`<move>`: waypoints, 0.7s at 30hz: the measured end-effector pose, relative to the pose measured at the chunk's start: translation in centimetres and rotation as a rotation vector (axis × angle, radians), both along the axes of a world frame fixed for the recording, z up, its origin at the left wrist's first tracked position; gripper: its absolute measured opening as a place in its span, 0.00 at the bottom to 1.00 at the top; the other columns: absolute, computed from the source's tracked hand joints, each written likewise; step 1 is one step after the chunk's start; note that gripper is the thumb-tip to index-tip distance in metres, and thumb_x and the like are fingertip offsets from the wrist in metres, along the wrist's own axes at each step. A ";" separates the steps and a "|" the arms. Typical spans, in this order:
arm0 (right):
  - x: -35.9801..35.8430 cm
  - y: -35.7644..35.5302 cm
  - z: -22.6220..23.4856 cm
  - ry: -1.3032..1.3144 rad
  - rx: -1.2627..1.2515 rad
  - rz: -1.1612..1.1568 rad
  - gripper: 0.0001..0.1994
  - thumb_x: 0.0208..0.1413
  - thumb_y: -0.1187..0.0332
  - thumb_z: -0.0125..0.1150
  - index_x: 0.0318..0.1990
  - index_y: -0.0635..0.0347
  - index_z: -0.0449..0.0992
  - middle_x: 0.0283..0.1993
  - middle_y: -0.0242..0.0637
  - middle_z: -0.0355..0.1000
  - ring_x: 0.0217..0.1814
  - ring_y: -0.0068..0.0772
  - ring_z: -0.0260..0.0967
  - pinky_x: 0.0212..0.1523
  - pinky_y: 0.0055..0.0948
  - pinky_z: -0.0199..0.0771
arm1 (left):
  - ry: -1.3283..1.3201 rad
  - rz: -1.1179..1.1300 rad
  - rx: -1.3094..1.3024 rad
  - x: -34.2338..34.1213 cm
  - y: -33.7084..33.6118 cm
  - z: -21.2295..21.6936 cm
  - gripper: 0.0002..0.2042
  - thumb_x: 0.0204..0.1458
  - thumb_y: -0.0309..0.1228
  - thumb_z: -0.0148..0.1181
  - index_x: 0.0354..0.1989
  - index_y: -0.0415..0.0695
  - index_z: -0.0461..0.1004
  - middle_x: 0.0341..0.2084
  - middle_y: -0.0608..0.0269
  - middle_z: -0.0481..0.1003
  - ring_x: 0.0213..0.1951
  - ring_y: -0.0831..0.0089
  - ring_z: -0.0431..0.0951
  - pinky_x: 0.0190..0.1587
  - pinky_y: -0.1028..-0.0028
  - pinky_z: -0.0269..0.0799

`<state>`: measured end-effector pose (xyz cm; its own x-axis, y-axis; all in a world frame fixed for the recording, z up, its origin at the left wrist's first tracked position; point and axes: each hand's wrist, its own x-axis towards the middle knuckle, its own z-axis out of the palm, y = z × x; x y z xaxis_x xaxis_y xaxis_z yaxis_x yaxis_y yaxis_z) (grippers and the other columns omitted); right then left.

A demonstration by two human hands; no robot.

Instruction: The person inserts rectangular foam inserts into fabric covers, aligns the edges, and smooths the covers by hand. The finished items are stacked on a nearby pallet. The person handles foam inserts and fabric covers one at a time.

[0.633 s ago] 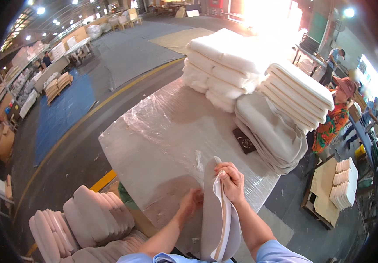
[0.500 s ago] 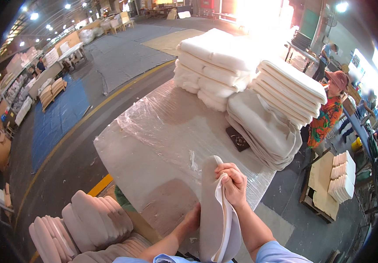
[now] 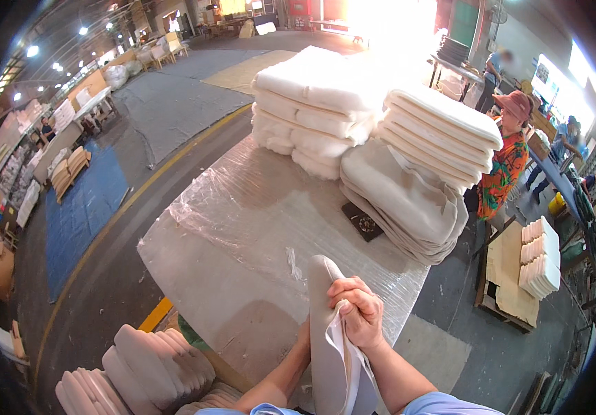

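Observation:
A light grey cushion cover (image 3: 326, 346) stands on end in front of me. Its open side shows a white lining and a cream pad edge inside. My right hand (image 3: 360, 315) is closed round the open edge near the top, fingers curled and thumb pressed on the fabric. On the other side, my left hand (image 3: 305, 333) reaches behind the cover; its fingers are hidden there. Beneath is a table (image 3: 243, 270) wrapped in clear plastic film. At its right side lies a pile of grey covers (image 3: 405, 194), beside a small dark patterned square (image 3: 362, 221).
White batting (image 3: 312, 104) and folded cream pads (image 3: 440, 128) are stacked at the table's far end. Grey cushions (image 3: 153, 366) stand at lower left. A person in a red cap (image 3: 505, 159) is beyond the table, near a pallet (image 3: 509, 277) with white pads (image 3: 540, 259).
My view has shifted slightly, and the cover's top sits a little lower. The left hand has slid farther behind the cover. My right hand keeps its grip on the edge.

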<state>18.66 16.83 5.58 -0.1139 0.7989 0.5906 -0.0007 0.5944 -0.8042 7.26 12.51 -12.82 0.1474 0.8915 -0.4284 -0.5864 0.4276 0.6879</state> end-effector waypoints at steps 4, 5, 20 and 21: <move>-1.1 0.8 -0.5 0.046 -0.049 0.055 0.16 0.69 0.60 0.59 0.32 0.62 0.80 0.40 0.41 0.80 0.39 0.35 0.75 0.45 0.36 0.71 | 0.005 0.049 0.031 -2.8 4.3 -0.4 0.26 0.70 0.53 0.48 0.61 0.44 0.73 0.49 0.60 0.77 0.49 0.71 0.78 0.52 0.69 0.75; -1.4 1.0 -0.5 0.060 -0.047 0.072 0.16 0.69 0.60 0.59 0.32 0.62 0.80 0.40 0.40 0.80 0.39 0.35 0.75 0.45 0.36 0.71 | -0.059 0.077 -0.011 -4.2 5.3 -1.1 0.26 0.70 0.54 0.48 0.60 0.44 0.74 0.48 0.60 0.78 0.48 0.70 0.78 0.52 0.69 0.76; -1.9 4.9 -4.1 0.068 -0.152 0.108 0.11 0.67 0.66 0.60 0.33 0.61 0.81 0.41 0.39 0.81 0.40 0.34 0.76 0.46 0.34 0.69 | 0.555 -0.093 0.686 -6.7 15.8 12.6 0.29 0.73 0.48 0.39 0.22 0.40 0.69 0.19 0.65 0.68 0.26 0.75 0.66 0.30 0.70 0.62; -2.0 5.1 -4.4 0.082 -0.158 0.113 0.11 0.67 0.67 0.60 0.33 0.61 0.81 0.41 0.39 0.81 0.40 0.33 0.76 0.46 0.34 0.69 | 0.559 -0.097 0.697 -6.6 15.9 12.9 0.29 0.73 0.47 0.40 0.22 0.39 0.69 0.19 0.64 0.67 0.25 0.75 0.66 0.30 0.70 0.61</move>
